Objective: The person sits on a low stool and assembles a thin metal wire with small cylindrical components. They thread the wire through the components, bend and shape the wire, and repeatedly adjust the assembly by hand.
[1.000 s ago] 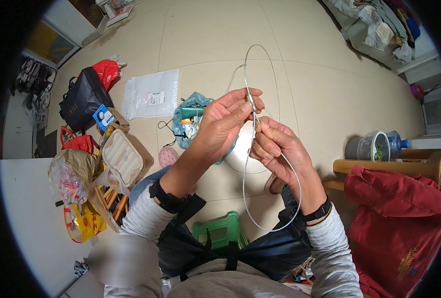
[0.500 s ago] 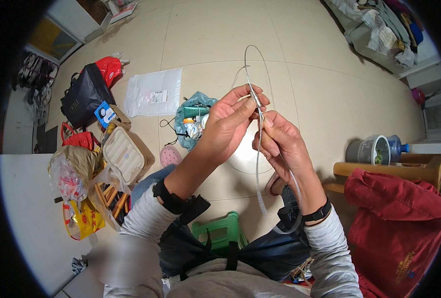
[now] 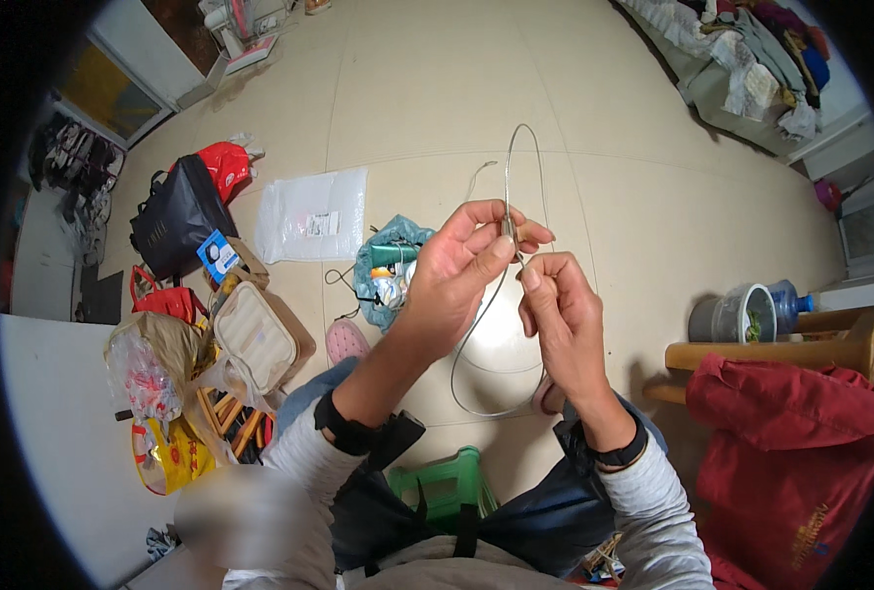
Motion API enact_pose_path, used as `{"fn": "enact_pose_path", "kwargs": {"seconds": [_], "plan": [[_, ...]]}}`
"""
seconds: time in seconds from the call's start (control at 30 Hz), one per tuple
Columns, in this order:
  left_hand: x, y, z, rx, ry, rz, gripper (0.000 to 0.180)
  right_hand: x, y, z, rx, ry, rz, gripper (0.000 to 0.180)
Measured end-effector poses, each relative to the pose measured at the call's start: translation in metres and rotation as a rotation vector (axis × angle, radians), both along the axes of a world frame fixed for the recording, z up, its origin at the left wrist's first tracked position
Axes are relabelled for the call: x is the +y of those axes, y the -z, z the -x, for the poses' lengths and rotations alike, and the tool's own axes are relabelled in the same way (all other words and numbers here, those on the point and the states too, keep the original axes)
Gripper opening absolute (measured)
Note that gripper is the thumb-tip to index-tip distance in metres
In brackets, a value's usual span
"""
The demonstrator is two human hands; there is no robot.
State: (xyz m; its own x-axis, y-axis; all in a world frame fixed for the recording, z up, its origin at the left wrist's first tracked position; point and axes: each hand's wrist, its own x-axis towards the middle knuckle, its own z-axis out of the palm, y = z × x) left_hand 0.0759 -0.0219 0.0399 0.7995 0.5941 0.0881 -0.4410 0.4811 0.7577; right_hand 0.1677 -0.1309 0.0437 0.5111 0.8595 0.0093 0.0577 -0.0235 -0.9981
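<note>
A thin, silvery wire cable (image 3: 456,369) is held up in front of me, with one loop above my hands and another hanging below. My left hand (image 3: 447,280) pinches a small metal sleeve (image 3: 509,228) on the cable between thumb and fingers. Just below and to its right, my right hand (image 3: 567,310) is closed, thumb against forefinger, on the cable near the sleeve. A short wire end (image 3: 474,182) shows beyond my left hand; whether it belongs to the same cable I cannot tell.
A drawstring bag (image 3: 383,295) with containers lies beyond my left forearm, near a white plastic mailer (image 3: 309,216). Several bags and a lidded box (image 3: 255,334) crowd the left. At right stand a wooden stool (image 3: 781,349) and red cloth (image 3: 781,442). A green stool (image 3: 447,487) is below me.
The cable's lower part, earlier trailing blurred toward my lap, now hangs as a round loop between my forearms. My hands sit slightly lower in view, still gripping near the sleeve.
</note>
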Motion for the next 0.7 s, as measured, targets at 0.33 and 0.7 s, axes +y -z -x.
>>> {"fn": "enact_pose_path", "kwargs": {"seconds": [0.33,0.7], "plan": [[-0.002,0.002,-0.018,-0.135,0.022,0.143,0.025,0.01,-0.004,-0.013,0.463,-0.13,-0.049,0.021],[0.003,-0.011,-0.024,-0.042,-0.083,0.032,0.024,0.027,-0.011,-0.008,0.16,0.051,-0.091,0.016]]}}
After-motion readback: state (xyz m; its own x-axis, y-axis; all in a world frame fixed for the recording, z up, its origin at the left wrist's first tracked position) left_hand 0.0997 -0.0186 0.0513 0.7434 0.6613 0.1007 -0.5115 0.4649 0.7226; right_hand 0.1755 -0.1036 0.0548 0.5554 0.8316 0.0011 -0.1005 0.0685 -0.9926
